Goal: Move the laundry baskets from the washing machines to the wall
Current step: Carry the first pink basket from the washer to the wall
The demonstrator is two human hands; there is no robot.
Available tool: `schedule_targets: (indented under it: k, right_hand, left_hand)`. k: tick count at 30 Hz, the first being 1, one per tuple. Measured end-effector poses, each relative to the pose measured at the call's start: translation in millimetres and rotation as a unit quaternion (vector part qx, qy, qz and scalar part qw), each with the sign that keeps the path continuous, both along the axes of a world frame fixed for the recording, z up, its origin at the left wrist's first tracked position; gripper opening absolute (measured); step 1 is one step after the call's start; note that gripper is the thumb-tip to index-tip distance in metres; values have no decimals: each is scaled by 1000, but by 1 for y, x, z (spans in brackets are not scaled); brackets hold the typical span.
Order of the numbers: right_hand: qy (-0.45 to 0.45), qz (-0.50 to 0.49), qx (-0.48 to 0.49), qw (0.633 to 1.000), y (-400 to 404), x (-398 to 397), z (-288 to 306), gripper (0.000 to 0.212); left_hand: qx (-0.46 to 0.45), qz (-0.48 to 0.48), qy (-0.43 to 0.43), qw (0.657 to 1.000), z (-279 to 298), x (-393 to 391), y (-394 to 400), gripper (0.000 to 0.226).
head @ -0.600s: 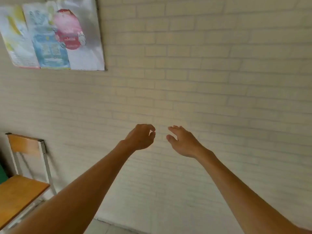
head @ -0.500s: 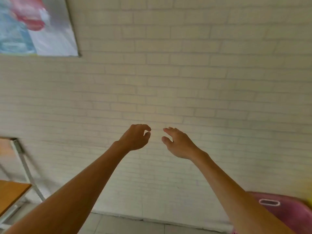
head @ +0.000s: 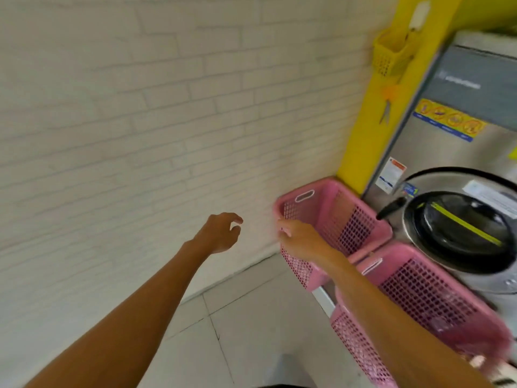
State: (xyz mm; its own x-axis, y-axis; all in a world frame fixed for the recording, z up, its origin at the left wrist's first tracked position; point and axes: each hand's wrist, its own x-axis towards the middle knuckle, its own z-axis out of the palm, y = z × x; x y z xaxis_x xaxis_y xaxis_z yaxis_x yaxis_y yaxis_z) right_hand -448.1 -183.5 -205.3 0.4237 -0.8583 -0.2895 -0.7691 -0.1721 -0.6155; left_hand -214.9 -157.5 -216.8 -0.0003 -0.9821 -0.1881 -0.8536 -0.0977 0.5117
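View swung right since earlier frame — poster and chair gone, washing machine (head: 458, 175) now in sight. Two pink perforated plastic baskets (head: 335, 217), (head: 425, 298) on floor against machine front, far one in wall corner. Right hand (head: 299, 239) at far basket's near rim — grip closure unclear, blurred. Left hand (head: 221, 233) empty, fingers loosely curled.

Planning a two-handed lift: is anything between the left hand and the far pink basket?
Nothing: in the head view only bare brick wall shows between the left hand and the far pink basket.
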Motion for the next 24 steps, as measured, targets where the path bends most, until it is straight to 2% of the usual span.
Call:
schedule_targets:
  k: [6, 14, 19, 24]
  right_hand:
    - [-25, -122, 62, 990, -18, -64, -44, 53]
    - [-17, -221, 112, 969, -60, -116, -95, 62]
    - [-28, -290, 141, 946, -73, -148, -116, 58]
    - [-47, -382, 103, 917, -93, -166, -133, 43]
  left_hand:
    - [41, -84, -9, 996, -28, -71, -53, 35]
    - [81, -122, -19, 989, -58, -113, -126, 35]
    - [116, -131, -40, 984, -74, -124, -166, 34]
    - [130, -134, -50, 981, -87, -131, -212, 41]
